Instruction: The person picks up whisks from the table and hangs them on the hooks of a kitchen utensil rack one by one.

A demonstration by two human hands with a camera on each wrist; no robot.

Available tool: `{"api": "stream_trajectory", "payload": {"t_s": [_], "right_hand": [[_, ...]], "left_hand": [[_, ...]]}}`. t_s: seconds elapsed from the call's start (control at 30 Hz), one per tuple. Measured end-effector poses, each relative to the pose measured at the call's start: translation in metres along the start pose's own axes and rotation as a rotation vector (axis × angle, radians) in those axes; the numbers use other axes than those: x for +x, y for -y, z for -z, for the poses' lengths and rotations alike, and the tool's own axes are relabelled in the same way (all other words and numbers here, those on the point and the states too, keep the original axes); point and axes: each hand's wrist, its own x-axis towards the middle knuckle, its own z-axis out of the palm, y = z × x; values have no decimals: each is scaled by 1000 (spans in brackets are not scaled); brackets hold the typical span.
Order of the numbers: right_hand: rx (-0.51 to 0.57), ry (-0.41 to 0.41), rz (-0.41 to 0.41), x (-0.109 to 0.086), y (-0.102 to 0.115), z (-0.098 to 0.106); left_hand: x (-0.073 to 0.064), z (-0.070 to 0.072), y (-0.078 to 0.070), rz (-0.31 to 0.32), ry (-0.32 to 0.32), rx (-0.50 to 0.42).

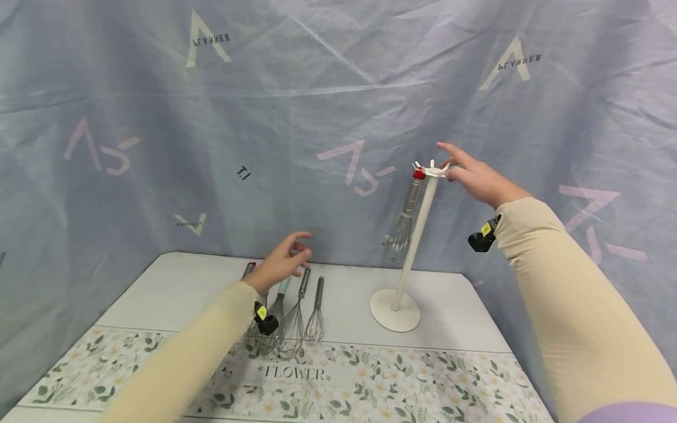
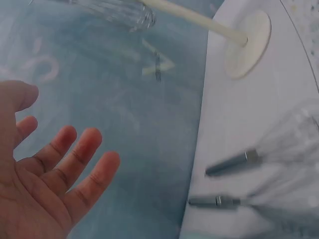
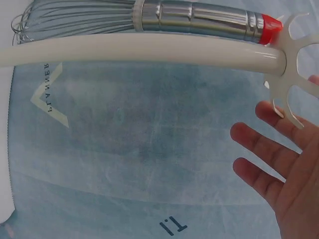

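Observation:
A white stand point(image 1: 418, 235) with a round base and a ring of hooks on top rises from the table. From one hook hangs a metal whisk point(image 3: 199, 19) with a red handle end, wires downward. My right hand point(image 1: 478, 177) is at the hooks on the opposite side, fingers extended and fingertips right at a hook in the right wrist view. My left hand point(image 1: 282, 262) is held over the lying whisks with fingers spread and nothing in it. Below it lie a teal-handled whisk point(image 1: 284, 286), a grey-handled whisk point(image 1: 319, 292) and others, partly hidden by the forearm.
A white table point(image 1: 349, 299) carries a floral runner point(image 1: 381, 382) with the word FLOWER along its front. Behind it and at both sides hangs a blue-grey printed cloth point(image 1: 254, 135). The stand's base point(image 2: 256, 42) is right of the lying whisks.

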Motion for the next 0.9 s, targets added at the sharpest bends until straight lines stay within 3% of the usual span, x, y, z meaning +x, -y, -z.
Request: {"api": "stream_trajectory", "payload": {"t_s": [0.17,0.37,0.6,0.9], "right_hand": [[0,3,-3,2,-2,3],[66,0,33,2,-9,5],[122,-17,52,2,-13,9],[124,-37,70,3,-15,7]], "left_hand": [[-21,23,16,16,-42,13],[-47,45,28,43,-35,53],[-72,61,39,56,-41,133],[-91,78,60,72,-68,146]]}}
